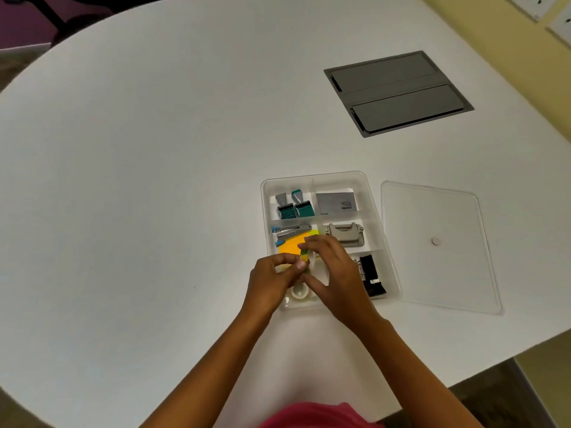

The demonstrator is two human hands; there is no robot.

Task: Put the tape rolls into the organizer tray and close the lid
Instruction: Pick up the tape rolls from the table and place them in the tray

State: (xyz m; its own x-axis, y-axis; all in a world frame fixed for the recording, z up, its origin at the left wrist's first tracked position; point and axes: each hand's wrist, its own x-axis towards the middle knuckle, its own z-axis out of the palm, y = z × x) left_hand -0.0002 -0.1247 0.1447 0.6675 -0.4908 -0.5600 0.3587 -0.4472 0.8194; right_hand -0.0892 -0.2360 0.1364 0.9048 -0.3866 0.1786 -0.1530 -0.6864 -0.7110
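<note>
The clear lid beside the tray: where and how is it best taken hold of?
Probably by its long edges. The clear lid lies flat on the table, right of the organizer tray, with a small center knob too tiny for carrying. Come from above and the near side, fingers hooking under the raised rim.

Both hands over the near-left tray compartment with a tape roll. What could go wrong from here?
1. The green tape roll, pinched upright between the left hand and right hand, may stand proud and block the lid.
2. The compartment already holds a clear tape roll, so it may jam.
3. The lid lies right of the tray; a reach might brush the binder clips.
</note>
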